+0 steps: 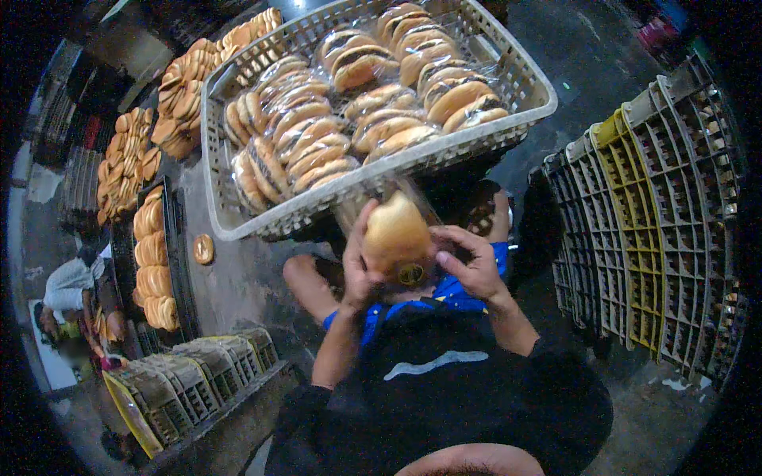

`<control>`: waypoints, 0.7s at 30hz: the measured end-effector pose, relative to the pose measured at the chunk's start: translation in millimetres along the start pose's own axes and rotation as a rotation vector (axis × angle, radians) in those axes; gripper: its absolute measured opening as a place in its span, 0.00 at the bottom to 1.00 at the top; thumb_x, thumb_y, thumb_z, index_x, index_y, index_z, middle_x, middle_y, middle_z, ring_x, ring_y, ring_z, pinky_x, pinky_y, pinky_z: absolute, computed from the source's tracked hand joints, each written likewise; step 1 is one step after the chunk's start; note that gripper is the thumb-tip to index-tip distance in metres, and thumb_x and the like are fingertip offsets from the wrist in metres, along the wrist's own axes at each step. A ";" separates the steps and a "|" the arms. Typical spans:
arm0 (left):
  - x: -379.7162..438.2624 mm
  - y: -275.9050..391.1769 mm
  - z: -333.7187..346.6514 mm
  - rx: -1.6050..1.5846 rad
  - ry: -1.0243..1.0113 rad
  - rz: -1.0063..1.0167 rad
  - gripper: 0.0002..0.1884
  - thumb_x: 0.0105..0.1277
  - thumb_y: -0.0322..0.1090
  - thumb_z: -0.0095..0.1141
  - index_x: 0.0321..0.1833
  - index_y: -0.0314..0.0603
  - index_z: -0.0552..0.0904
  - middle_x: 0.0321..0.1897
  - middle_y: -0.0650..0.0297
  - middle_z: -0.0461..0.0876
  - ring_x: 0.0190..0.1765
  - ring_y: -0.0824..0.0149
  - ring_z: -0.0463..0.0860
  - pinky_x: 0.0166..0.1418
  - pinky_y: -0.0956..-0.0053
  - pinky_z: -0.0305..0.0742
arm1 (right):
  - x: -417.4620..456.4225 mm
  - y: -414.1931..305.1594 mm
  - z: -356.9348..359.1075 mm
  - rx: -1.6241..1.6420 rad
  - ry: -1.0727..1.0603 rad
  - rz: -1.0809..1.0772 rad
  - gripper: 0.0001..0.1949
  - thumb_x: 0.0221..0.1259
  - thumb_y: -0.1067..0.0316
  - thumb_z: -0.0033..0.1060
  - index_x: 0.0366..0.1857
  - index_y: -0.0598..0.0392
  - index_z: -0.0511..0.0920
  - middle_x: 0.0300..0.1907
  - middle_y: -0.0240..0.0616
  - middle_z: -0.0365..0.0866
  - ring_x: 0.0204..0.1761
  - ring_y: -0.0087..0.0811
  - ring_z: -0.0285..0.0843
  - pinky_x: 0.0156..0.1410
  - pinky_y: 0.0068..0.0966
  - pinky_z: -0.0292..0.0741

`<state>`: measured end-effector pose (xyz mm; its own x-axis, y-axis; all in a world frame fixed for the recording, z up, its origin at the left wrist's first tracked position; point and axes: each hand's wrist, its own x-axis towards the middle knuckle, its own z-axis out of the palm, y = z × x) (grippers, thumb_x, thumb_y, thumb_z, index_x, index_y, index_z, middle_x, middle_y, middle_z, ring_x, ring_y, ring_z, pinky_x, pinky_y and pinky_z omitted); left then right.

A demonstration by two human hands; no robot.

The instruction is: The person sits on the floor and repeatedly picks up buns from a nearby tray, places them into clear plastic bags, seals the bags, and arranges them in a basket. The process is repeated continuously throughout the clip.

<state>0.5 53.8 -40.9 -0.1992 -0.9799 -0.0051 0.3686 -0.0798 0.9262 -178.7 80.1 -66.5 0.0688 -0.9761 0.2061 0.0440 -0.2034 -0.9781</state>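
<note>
A golden-brown bun (pixel 397 229) in a clear plastic bag (pixel 411 274) is held over my lap, and the bag bears a round printed mark. My left hand (pixel 357 265) grips the bagged bun along its left side. On the other side, the thumb and fingers of my right hand (pixel 473 262) pinch the bag's edge. Just beyond my hands, a light plastic crate (pixel 381 169) holds rows of bagged buns (pixel 309 134), some with a dark filling showing. The far end of the bag looks blurred below the crate's near rim.
Stacked crates (pixel 625 226), one yellow, stand to the right. More crates (pixel 196 375) are stacked at lower left. Unwrapped buns (pixel 178 95) lie in piles at left, near a dark tray of buns (pixel 153 256). One single bun (pixel 203 249) lies apart. Another person (pixel 80 309) bends at far left.
</note>
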 end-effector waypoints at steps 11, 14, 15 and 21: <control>-12.2 -46.9 -28.8 -0.240 -0.212 -0.068 0.39 0.52 0.46 0.61 0.63 0.33 0.58 0.63 0.50 0.57 0.65 0.57 0.59 0.66 0.64 0.53 | -5.8 2.2 1.8 0.430 -0.086 0.045 0.13 0.62 0.59 0.48 0.27 0.58 0.71 0.27 0.30 0.71 0.31 0.22 0.67 0.36 0.19 0.64; -13.8 -26.8 -42.4 -0.288 -0.493 -0.347 0.34 0.52 0.44 0.62 0.59 0.34 0.66 0.63 0.51 0.57 0.65 0.57 0.58 0.65 0.64 0.54 | -2.0 2.2 6.0 0.791 -0.183 0.371 0.11 0.60 0.59 0.50 0.30 0.56 0.71 0.28 0.30 0.71 0.31 0.20 0.65 0.37 0.17 0.63; -14.0 -26.2 -41.0 -0.157 -0.485 -0.186 0.33 0.51 0.43 0.62 0.58 0.34 0.67 0.62 0.52 0.59 0.64 0.58 0.60 0.64 0.64 0.55 | 0.1 1.7 8.6 0.913 -0.215 0.482 0.10 0.60 0.60 0.51 0.30 0.56 0.71 0.28 0.30 0.71 0.31 0.20 0.64 0.37 0.16 0.62; -22.1 -25.4 -10.9 -0.165 -0.122 -0.077 0.22 0.47 0.34 0.66 0.45 0.36 0.75 0.50 0.56 0.73 0.53 0.62 0.73 0.57 0.71 0.66 | 11.0 24.6 21.2 0.161 -0.093 0.391 0.13 0.55 0.56 0.56 0.32 0.57 0.74 0.32 0.31 0.75 0.38 0.24 0.72 0.46 0.23 0.70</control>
<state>5.4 75.6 -68.4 -0.3369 -0.9414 -0.0182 0.4900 -0.1919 0.8504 -155.7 66.0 -87.6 0.2005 -0.9648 -0.1703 0.1514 0.2022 -0.9676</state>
